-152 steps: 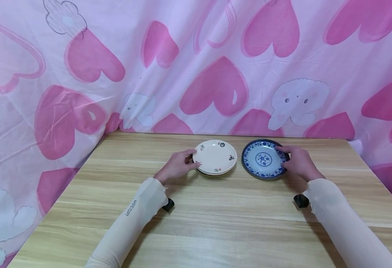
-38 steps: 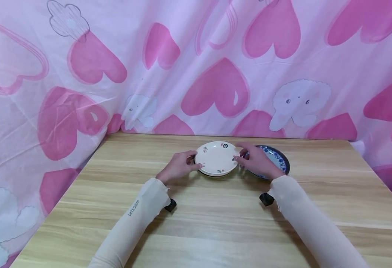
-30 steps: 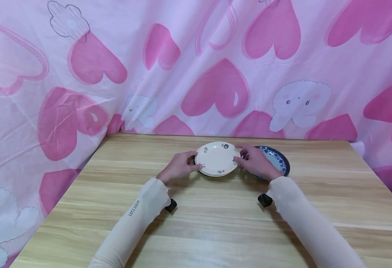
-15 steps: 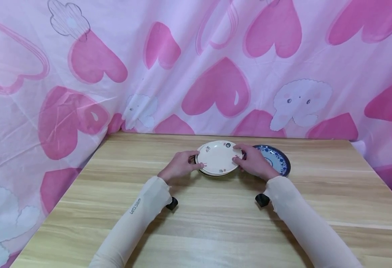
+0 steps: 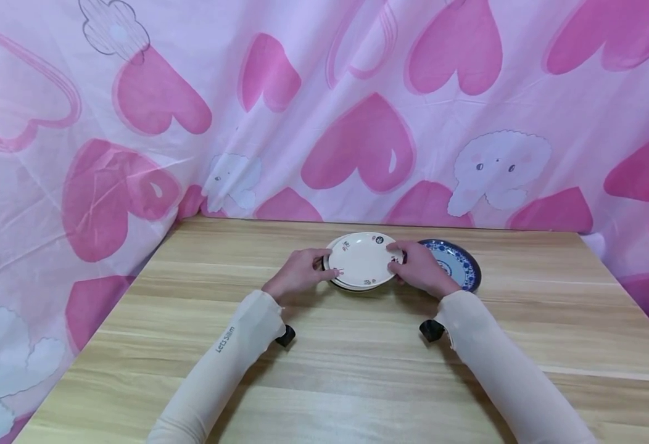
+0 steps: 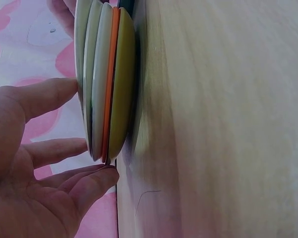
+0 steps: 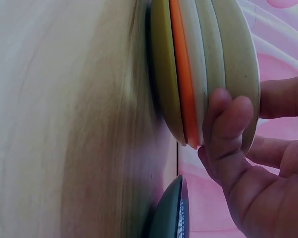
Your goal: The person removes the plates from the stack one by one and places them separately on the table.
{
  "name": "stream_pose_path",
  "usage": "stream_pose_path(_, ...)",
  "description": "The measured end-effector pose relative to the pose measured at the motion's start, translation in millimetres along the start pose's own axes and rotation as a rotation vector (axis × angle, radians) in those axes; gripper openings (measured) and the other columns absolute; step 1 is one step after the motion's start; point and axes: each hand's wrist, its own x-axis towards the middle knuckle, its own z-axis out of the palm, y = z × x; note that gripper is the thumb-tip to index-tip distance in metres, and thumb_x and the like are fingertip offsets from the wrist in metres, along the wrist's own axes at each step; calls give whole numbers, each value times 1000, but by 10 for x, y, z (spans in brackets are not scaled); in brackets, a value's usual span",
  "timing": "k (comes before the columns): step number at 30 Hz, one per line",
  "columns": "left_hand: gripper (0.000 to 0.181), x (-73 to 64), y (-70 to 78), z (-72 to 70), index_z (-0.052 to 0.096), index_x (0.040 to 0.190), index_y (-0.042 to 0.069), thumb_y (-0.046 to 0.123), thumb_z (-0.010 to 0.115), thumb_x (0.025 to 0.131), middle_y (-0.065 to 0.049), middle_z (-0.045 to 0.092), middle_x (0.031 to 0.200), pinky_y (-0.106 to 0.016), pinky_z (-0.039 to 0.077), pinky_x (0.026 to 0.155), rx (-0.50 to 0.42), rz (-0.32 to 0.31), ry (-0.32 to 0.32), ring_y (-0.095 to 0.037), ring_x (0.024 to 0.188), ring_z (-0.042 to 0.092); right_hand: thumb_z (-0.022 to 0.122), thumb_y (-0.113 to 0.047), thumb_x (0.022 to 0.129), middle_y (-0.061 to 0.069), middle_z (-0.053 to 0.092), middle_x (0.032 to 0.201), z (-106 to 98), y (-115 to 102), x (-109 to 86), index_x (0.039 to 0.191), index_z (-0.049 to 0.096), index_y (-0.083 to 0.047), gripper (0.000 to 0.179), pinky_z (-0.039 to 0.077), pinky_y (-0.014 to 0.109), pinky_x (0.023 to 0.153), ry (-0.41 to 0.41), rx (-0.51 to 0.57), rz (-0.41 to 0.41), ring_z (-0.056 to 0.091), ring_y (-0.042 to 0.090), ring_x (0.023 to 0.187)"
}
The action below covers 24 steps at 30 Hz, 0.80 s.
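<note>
A white plate (image 5: pixel 364 262) with small dark and red prints tops a stack of several plates near the table's back. Whitish, orange (image 6: pixel 108 99) and yellow-green (image 7: pixel 165 74) rims lie beneath it. My left hand (image 5: pixel 298 271) holds the stack's left edge, thumb at the top plate's rim and fingers lower down. On the other side my right hand (image 5: pixel 423 269) pinches the top plate's right rim, thumb above, fingers underneath. That plate sits shifted to the right, and a pale rim shows at its left. A blue-and-white plate (image 5: pixel 460 264) stands behind my right hand, partly hidden.
The wooden table (image 5: pixel 358 370) stretches toward me. A pink curtain (image 5: pixel 324 111) with hearts hangs along its back edge and left side. Dark wrist cameras (image 5: pixel 431 330) sit under both sleeves. In the right wrist view, the blue-patterned plate (image 7: pixel 166 213) lies close below the right hand.
My right hand has left the blue-and-white plate and taken the top white plate's right rim. The top plate has slid slightly right over the stack. My left hand has stayed at the stack's left edge.
</note>
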Motion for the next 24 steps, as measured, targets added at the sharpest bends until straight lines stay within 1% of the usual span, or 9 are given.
stream_pose_path(3, 60, -1, 0, 3, 54, 145, 11, 35, 71, 93, -7, 65, 132, -37, 47, 103, -7, 3, -8, -18, 107, 54, 57, -4, 91, 10, 66, 71, 4, -13, 1, 140, 53, 5, 50, 48, 24, 58, -2, 19, 15, 63, 17, 60)
stream_pose_path(6, 59, -10, -2, 3, 55, 143, 10, 36, 71, 93, -7, 66, 128, -38, 48, 104, -3, 20, -8, -19, 109, 56, 55, -2, 91, 17, 70, 86, 3, -31, -3, 142, 51, 6, 52, 49, 24, 58, -8, 38, 45, 65, 18, 63)
stream_pose_path(8, 57, -7, -11, 4, 58, 141, 9, 36, 71, 93, -7, 68, 121, -38, 49, 101, 10, 40, -6, -19, 106, 57, 53, -1, 92, 23, 69, 103, -2, -40, -1, 144, 49, 6, 53, 51, 24, 58, -12, 49, 63, 65, 17, 64)
stream_pose_path(11, 48, 4, -22, -3, 63, 133, 9, 35, 70, 94, -7, 67, 105, -33, 51, 88, 20, 70, 1, -17, 94, 57, 53, -1, 93, 28, 63, 123, -22, -53, 2, 145, 48, 6, 53, 51, 24, 58, -11, 48, 78, 64, 14, 64)
stream_pose_path(13, 42, 7, -28, -12, 65, 130, 9, 33, 68, 95, -7, 60, 90, -30, 47, 75, 12, 84, -7, -16, 82, 52, 52, -1, 93, 29, 59, 131, -34, -59, 4, 145, 47, 6, 53, 51, 23, 58, -12, 43, 86, 64, 14, 66)
stream_pose_path(15, 30, 14, -29, -20, 68, 118, 9, 29, 67, 96, -6, 54, 81, -27, 42, 66, 14, 100, -17, -15, 74, 47, 52, -2, 94, 28, 56, 138, -44, -66, -1, 146, 46, 5, 53, 51, 23, 63, -12, 33, 102, 66, 19, 80)
stream_pose_path(18, 20, 15, -24, -19, 67, 108, 10, 26, 68, 96, -5, 51, 79, -25, 39, 62, 18, 99, -21, -14, 71, 45, 51, -2, 95, 28, 51, 145, -59, -65, -20, 148, 44, 5, 54, 50, 23, 68, -13, 44, 114, 63, 25, 96)
stream_pose_path(20, 14, 21, -24, -15, 65, 99, 11, 25, 68, 95, -5, 51, 78, -25, 38, 60, 25, 103, -21, -15, 71, 45, 50, -1, 95, 27, 48, 149, -67, -57, -30, 148, 42, 5, 54, 50, 23, 72, -7, 64, 107, 60, 25, 103)
stream_pose_path(24, 21, 19, -33, -10, 68, 108, 11, 26, 70, 94, -4, 51, 78, -25, 38, 59, 24, 91, -16, -14, 69, 44, 48, 3, 95, 29, 45, 151, -89, -46, -47, 150, 39, 6, 56, 59, 30, 71, -10, 155, 81, 68, 20, 92)
